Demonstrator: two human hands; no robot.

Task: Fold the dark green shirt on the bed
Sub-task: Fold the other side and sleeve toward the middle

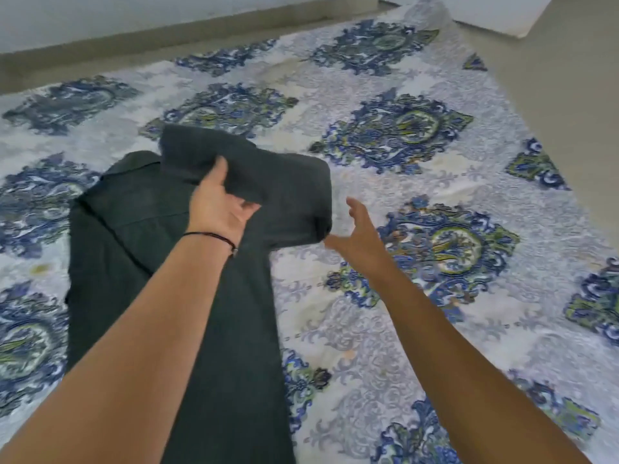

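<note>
The fingers (246, 209) of the left hand (219, 209) are closed around a fold of the shirt (134, 209), thumb on top and the rest tucked under the cloth, lifting the right sleeve (254, 169) up and across the body of the garment. The right hand (360, 237) is spread wide and holds nothing; its thumb sits just beside the hanging corner of the raised sleeve, perhaps brushing it, though contact is hard to judge.

The step looks like bringing the sleeve in over the back. To do it well, the left hand should carry the sleeve straight across so its fold line runs parallel to the shirt's side, while the free hand pins or smooths the shoulder edge to keep the crease from creeping. Lay the cloth down flat rather than dropping it, as soft fabric will likely bunch.

The shirt lies lengthwise on the bed, collar (134, 165) at the far end, hem towards the person and partly hidden under the left forearm. The patterned bedsheet (435, 162) around it is bare, so nothing blocks the fold. A thin black band (214, 236) circles the left wrist. Beyond the bed's far edge lie the floor (552, 78) and a pale wall (134, 15).
</note>
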